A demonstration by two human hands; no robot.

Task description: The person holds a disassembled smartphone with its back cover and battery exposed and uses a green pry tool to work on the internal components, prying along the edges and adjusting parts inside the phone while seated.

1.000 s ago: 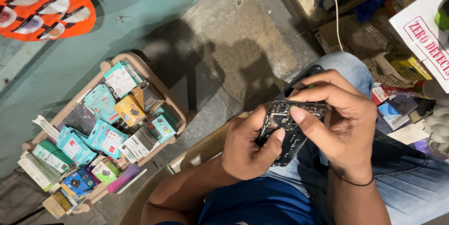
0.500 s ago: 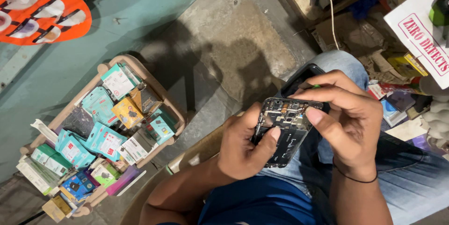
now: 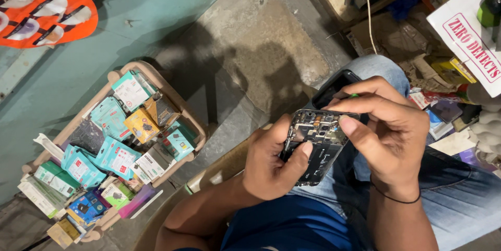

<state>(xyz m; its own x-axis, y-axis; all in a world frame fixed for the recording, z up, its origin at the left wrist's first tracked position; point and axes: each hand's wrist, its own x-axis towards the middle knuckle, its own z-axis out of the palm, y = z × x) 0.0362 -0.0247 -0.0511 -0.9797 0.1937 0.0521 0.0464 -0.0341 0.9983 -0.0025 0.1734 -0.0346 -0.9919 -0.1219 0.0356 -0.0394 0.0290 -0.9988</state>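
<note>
beige crate [image 3: 117,73] of small boxes on floor at left, left hand [image 3: 271,162] clamped on opened phone [image 3: 315,144] over lap, thumb across its lower half, phone long axis tilted near-vertical, top end up-left, right hand [image 3: 391,131] pinched closed on thin green-tipped tool [image 3: 354,95] at phone's top edge

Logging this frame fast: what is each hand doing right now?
Left hand: closed around the opened phone, thumb on its exposed insides.
Right hand: fingers pinched on a thin green-tipped tool above the phone.
</note>
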